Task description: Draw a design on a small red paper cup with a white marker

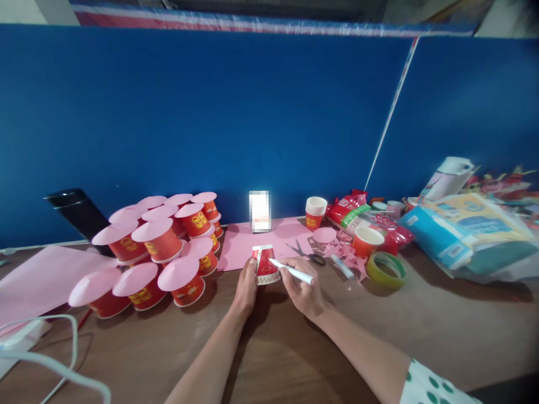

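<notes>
My left hand (pixel 245 289) grips a red paper cup (pixel 266 265) by its left side, just above the table. The cup has a white zigzag band along its lower rim and a white stripe on its side. In my right hand (pixel 304 289) is a white marker (pixel 295 272), its tip pointing left at the cup's side; whether it touches cannot be made out. Behind the cup lies pink paper (pixel 240 241), with dark scissors (pixel 309 253) at its right edge.
Left stand several red cups with pink paper discs (pixel 158 231) on top, near a black bottle (pixel 78 213). Right are stacked paper cups (pixel 315 212), pink scraps (pixel 345 247), a tape roll (pixel 386 270), an upright cup (pixel 368 241) and a blue-yellow package (pixel 467 230). White cables (pixel 63 370) lie front left.
</notes>
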A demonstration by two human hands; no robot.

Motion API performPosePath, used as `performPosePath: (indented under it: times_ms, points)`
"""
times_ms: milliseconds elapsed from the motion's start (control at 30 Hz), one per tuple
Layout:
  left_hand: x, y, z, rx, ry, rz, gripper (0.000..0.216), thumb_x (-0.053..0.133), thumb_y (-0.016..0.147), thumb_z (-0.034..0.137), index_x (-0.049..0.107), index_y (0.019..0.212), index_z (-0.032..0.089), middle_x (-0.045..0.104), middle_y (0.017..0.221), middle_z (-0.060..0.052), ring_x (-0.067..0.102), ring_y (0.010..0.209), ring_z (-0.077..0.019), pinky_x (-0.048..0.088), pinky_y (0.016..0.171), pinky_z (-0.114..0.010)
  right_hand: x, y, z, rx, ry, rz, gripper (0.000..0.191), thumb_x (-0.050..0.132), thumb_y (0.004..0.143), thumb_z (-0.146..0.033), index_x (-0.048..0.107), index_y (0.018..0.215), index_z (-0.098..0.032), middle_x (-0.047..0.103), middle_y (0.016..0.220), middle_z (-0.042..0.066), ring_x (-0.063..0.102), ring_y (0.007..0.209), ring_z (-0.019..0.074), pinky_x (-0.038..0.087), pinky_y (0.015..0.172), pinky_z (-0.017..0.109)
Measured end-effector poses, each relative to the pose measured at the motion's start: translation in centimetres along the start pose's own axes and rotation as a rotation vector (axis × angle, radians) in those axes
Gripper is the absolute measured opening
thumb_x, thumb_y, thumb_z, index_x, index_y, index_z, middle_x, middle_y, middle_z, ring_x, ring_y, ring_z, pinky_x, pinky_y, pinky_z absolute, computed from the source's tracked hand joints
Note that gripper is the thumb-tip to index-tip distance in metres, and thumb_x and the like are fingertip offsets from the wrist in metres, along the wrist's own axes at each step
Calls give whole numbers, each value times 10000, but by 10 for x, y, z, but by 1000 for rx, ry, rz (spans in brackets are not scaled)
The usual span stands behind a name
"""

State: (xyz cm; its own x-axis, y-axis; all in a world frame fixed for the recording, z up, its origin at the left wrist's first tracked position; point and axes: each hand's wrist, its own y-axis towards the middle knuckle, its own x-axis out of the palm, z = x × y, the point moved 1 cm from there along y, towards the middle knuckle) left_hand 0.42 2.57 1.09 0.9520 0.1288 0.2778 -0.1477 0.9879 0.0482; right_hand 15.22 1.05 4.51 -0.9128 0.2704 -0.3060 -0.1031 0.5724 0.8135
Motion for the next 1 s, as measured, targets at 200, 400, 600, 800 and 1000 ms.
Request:
performPosePath:
  times_ms: [200, 400, 600, 800, 1000]
  points:
    - [1, -1, 1, 5, -4, -24, 541, 487, 780, 598, 638, 954, 109, 701, 867, -101, 636, 855, -258, 464, 823, -375, 1, -1, 1, -8, -5, -4, 146, 517, 883, -164, 626, 978, -188, 674, 859, 64, 629, 818, 185, 510, 758, 333]
    - [0, -1, 1, 0, 12, -13, 517, 509, 771, 591, 635, 970, 132, 700, 896, -91, 634, 856, -253, 467, 817, -369, 0, 1, 0, -1, -6, -5, 148, 511, 885, -168, 625, 978, -191, 676, 873, 65, 627, 833, 189, 506, 767, 336]
    - [-1, 0, 0, -9, 17, -7, 509, 527, 762, 580, 641, 982, 135, 700, 885, -84, 633, 864, -258, 466, 817, -368, -1, 2, 2, 5, -23, 0, 156, 492, 896, -190, 625, 976, -200, 678, 867, 66, 632, 822, 194, 508, 758, 338]
    - [0, -1, 2, 5, 13, -22, 515, 529, 762, 576, 642, 992, 128, 702, 910, -94, 634, 877, -263, 466, 822, -369, 0, 1, 3, 14, -20, -2, 156, 497, 894, -176, 622, 984, -197, 680, 883, 66, 632, 841, 197, 503, 784, 345]
    - [0, -2, 1, -2, -4, -23, 523, 520, 769, 581, 646, 993, 125, 702, 914, -102, 634, 896, -270, 463, 841, -380, -1, 2, 2, 7, -23, 4, 162, 490, 898, -190, 626, 986, -198, 680, 872, 61, 641, 825, 190, 513, 765, 333]
